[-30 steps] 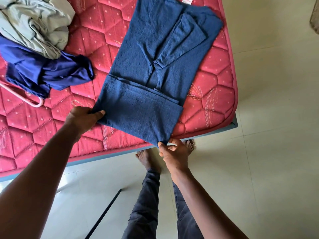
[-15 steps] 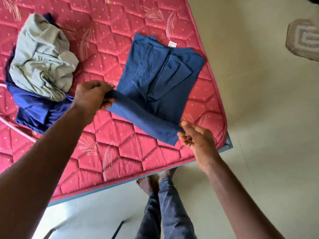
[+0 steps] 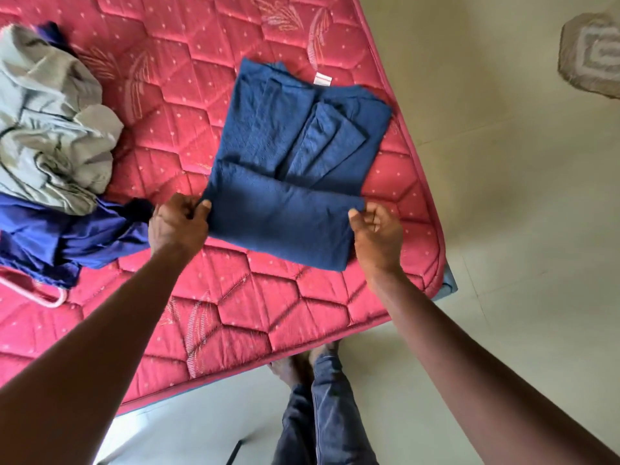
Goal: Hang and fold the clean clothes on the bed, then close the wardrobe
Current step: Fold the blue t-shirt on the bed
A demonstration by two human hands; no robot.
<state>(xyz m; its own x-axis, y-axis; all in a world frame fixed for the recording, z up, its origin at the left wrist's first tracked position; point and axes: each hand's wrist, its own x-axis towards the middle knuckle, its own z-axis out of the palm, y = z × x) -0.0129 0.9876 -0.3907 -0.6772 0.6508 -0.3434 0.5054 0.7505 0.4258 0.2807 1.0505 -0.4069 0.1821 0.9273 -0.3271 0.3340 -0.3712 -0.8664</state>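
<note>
My left hand (image 3: 177,226) pinches one end of the blue shirt's (image 3: 285,182) turned-up hem, and my right hand (image 3: 375,236) seems to pinch the other. They are spread apart to keep the fold square near the mattress (image 3: 235,313) corner. Half a second ago that flap was lifted; now it lies flat.

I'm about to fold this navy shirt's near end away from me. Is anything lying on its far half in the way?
Nothing visible: the navy shirt carries there only its own folded sleeves; the grey garment and purple garment lie off to the left.
</note>
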